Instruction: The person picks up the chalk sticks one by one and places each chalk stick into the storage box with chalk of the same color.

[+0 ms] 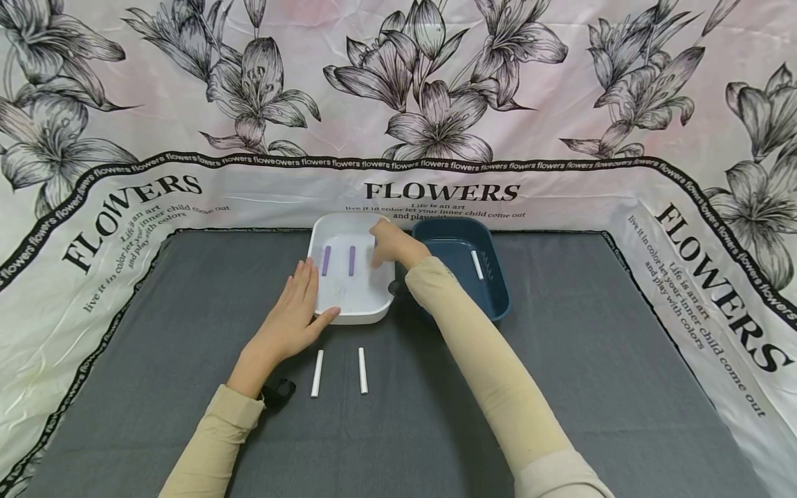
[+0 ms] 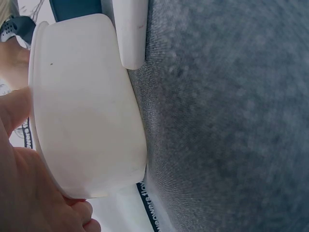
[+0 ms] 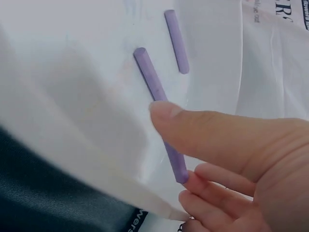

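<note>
My right hand point(image 1: 391, 243) reaches inside the white tray point(image 1: 355, 317), on its right side. In the right wrist view it pinches a purple chalk stick point(image 3: 152, 77), the thumb across its middle and fingers by its lower end. Another purple chalk point(image 3: 176, 41) lies beyond on the tray floor. In the head view two purple chalks point(image 1: 351, 261) lie side by side in the tray; my hand hides the held one there. My left hand point(image 1: 288, 325) rests on the tray's near left corner, straight fingers along the left rim and thumb on the front rim.
Right of the white tray stands a dark blue tray point(image 1: 503, 304) with one white chalk stick point(image 1: 477, 265) inside. Two white chalks point(image 1: 363, 371) lie on the grey cloth point(image 1: 591, 360) in front. A flower-printed sheet point(image 1: 280, 194) rises behind the trays and along both sides.
</note>
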`<state>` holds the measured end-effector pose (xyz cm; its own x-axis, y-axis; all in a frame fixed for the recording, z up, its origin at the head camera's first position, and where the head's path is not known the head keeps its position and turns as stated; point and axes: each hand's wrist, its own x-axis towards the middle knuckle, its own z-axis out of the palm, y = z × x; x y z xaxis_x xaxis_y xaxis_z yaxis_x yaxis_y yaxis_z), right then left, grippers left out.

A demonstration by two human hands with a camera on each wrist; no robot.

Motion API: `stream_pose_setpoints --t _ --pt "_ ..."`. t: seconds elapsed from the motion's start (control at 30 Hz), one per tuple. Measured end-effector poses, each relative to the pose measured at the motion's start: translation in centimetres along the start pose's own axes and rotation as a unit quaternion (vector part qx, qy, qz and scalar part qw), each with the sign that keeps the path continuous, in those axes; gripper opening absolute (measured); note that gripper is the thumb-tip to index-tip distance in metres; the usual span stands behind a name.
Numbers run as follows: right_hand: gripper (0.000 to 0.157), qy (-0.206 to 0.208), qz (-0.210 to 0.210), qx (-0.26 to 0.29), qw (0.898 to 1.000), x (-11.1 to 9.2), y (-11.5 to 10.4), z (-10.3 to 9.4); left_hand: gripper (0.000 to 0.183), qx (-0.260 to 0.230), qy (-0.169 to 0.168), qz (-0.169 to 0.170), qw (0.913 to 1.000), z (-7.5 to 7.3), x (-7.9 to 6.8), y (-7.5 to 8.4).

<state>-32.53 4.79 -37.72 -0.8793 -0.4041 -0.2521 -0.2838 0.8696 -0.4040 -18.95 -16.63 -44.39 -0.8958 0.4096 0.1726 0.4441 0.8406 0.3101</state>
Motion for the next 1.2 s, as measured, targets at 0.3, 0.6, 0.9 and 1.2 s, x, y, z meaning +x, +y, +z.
stream_pose_setpoints --t 0.3,0.6,0.9,1.2 --pt "0.064 0.001 0.032 -0.041 0.999 0.5 -1.0 0.3 0.089 0.000 -0.002 -0.001 1.0000 0.1 0.0 -0.2" --pt "0.039 0.047 0.079 -0.105 0.990 0.9 -1.9 2.1 0.089 0.001 -0.008 -0.003 1.0000 0.0 0.0 0.0" --pt "0.041 0.055 0.080 -0.125 0.987 0.9 -2.0 2.6 0.089 0.002 -0.002 -0.005 1.0000 -0.1 -0.1 0.1" --pt "0.047 0.037 0.043 -0.146 0.988 1.0 -1.0 2.7 0.089 0.004 0.000 -0.001 1.0000 -0.1 0.0 0.1"
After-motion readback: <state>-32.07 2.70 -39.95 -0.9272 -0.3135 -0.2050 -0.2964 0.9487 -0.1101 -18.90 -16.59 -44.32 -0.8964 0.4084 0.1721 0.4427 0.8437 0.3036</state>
